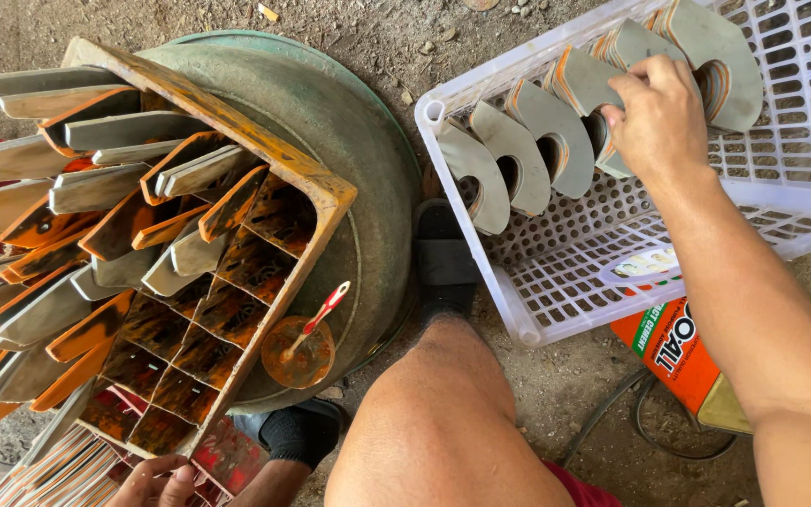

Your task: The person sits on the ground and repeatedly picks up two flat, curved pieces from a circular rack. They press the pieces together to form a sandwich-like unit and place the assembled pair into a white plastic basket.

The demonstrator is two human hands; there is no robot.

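At the far left I see grey, orange-edged flat cut pieces (68, 188) standing slotted in a rusty orange grid rack (237, 272) that leans over a round green metal basin (349, 141). My left hand (157, 481) sits at the bottom edge, fingers curled on the rack's lower corner; how firmly it grips I cannot tell. A small orange-stained dish with a red-handled brush (304, 345) rests inside the basin. Moving right, my right hand (657, 117) pinches one grey curved piece with a round cutout (603, 141), upright in a row in the white perforated plastic crate (574, 282). To seat it well, I judge it should stand parallel to its neighbours, coated edges apart.
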